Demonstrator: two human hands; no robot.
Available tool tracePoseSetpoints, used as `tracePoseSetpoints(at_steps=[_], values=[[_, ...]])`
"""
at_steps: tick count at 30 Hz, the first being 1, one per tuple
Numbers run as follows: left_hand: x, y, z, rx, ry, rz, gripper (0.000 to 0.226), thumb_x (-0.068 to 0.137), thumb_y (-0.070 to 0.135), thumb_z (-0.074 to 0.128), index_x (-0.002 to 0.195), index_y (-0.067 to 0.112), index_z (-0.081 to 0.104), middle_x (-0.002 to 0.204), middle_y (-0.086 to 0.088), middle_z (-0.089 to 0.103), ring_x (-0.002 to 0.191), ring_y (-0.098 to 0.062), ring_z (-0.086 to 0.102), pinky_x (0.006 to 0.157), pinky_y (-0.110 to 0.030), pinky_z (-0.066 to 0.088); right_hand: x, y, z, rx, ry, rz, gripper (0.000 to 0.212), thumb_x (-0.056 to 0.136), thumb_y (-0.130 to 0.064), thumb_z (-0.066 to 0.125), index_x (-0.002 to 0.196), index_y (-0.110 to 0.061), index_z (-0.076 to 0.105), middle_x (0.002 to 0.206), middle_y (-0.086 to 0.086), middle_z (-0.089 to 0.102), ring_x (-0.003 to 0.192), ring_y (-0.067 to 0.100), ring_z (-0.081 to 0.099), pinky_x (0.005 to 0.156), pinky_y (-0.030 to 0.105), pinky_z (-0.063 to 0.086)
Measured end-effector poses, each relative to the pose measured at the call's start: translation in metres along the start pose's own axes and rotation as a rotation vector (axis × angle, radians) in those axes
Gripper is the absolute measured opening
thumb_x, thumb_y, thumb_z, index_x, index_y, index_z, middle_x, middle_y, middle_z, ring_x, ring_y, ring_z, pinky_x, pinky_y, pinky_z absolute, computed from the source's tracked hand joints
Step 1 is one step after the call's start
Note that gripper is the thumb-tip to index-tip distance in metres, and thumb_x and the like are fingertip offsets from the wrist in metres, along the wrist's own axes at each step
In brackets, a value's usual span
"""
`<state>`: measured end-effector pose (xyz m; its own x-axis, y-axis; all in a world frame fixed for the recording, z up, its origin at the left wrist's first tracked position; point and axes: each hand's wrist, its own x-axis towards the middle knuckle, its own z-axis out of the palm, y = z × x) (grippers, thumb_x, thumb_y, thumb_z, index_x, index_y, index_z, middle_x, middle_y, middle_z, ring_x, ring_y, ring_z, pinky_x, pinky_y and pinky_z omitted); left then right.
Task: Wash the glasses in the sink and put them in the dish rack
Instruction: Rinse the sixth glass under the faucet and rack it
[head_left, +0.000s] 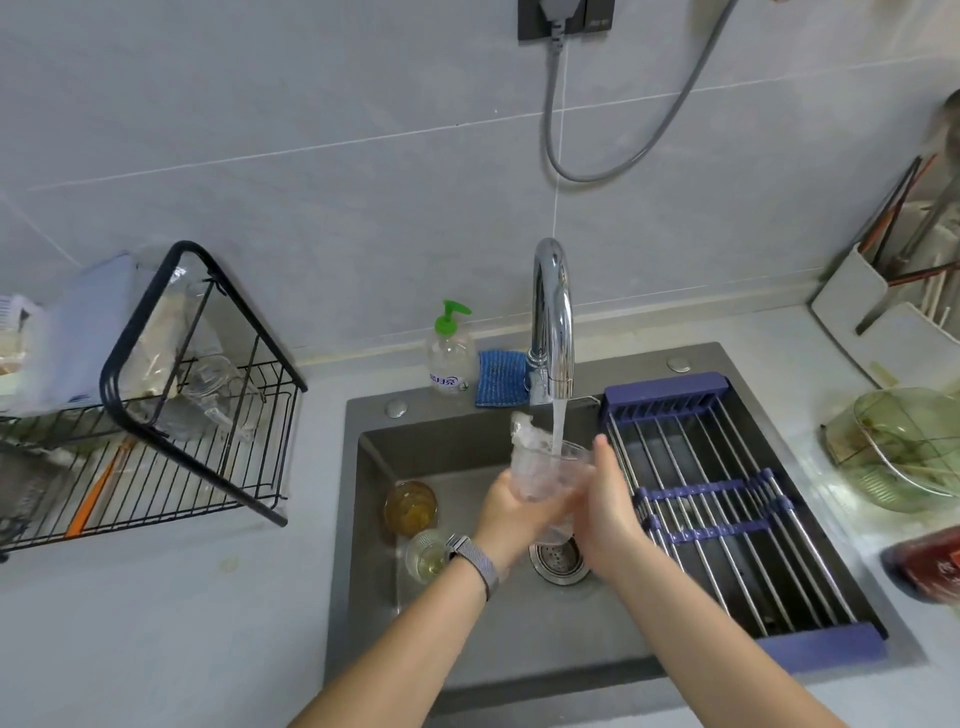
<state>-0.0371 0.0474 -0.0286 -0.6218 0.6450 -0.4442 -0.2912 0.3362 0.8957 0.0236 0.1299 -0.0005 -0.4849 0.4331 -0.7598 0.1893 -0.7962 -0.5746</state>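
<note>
- The 2 forearms reach in from the lower edge toward the sink (363, 545); the left wrist carries a grey banded watch (475, 564)
- The left hand (511, 512) wraps the lower body of a clear glass (545, 470), fingers clamped round it; the right hand (605, 506) presses flat against its right side, fingers together and extended rather than curled
- That glass sits over the sink's middle, just above the drain (558, 564), with the stream from the tap (552, 322) running into its open mouth
- Judged from this, it is thin, stiff, breakable and slick when wet; filling adds weight, so a full wrap low on the body looks safer than a pinch at the rim
- 2 more glasses wait on the sink's left floor: an amber glass (410, 508) and a pale glass (428, 556) just in front of it
- The dish rack (208, 415) stands on the counter left of the sink, well apart, already holding clear glassware
- The path left crosses the sink's rim and the rack's black frame; both are hard edges to clear
- A blue roll-up grid (727, 499) covers the sink's right side, so free room lies centre and left
</note>
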Motion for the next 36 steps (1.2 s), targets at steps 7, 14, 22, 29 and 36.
tracePoseSetpoints(at_steps=[7, 14, 22, 29, 36], values=[[0.003, 0.011, 0.0, 0.019, 0.053, -0.031, 0.038, 0.073, 0.032, 0.084, 0.102, 0.01, 0.074, 0.095, -0.005, 0.076, 0.085, -0.014, 0.073, 0.076, -0.029, 0.06, 0.006, -0.003, 0.003, -0.132, 0.002, -0.045, 0.082, 0.085, -0.077, 0.035, 0.142, -0.019, 0.047, 0.145, 0.016, 0.048, 0.134, 0.031, 0.045, 0.115, 0.053, 0.029], [0.001, 0.012, 0.007, 0.097, 0.086, -0.015, 0.056, 0.066, 0.043, 0.085, 0.106, 0.009, 0.067, 0.092, -0.001, 0.075, 0.083, -0.013, 0.072, 0.069, -0.025, 0.058, 0.01, -0.005, -0.001, -0.142, 0.012, -0.071, 0.055, 0.091, -0.059, 0.049, 0.123, -0.016, 0.06, 0.115, 0.013, 0.066, 0.108, 0.03, 0.063, 0.102, 0.05, 0.044], [-0.009, 0.006, 0.009, -0.023, -0.003, -0.066, 0.06, 0.065, 0.038, 0.064, 0.117, 0.009, 0.058, 0.106, -0.017, 0.07, 0.097, -0.028, 0.069, 0.088, -0.043, 0.056, 0.025, 0.002, -0.016, -0.295, -0.15, -0.22, 0.077, 0.057, -0.043, 0.09, 0.119, -0.006, 0.063, 0.105, 0.019, 0.073, 0.088, 0.03, 0.073, 0.068, 0.034, 0.056], [0.005, 0.027, 0.006, 0.207, 0.154, -0.015, 0.067, 0.099, 0.057, 0.023, 0.112, 0.009, 0.068, 0.117, -0.01, 0.067, 0.113, -0.027, 0.062, 0.099, -0.039, 0.048, 0.009, 0.011, -0.008, -0.104, -0.065, -0.155, 0.047, 0.081, -0.04, 0.074, 0.114, -0.008, 0.067, 0.097, 0.012, 0.076, 0.082, 0.024, 0.074, 0.06, 0.031, 0.058], [-0.002, 0.048, 0.03, 0.346, 0.316, 0.063, 0.039, 0.105, 0.027, 0.027, 0.138, 0.016, 0.046, 0.14, -0.006, 0.052, 0.122, -0.024, 0.055, 0.097, -0.033, 0.044, 0.009, -0.009, 0.003, -0.111, -0.013, -0.208, 0.031, 0.083, -0.036, 0.072, 0.088, -0.005, 0.069, 0.078, 0.008, 0.073, 0.07, 0.018, 0.069, 0.065, 0.032, 0.056]])
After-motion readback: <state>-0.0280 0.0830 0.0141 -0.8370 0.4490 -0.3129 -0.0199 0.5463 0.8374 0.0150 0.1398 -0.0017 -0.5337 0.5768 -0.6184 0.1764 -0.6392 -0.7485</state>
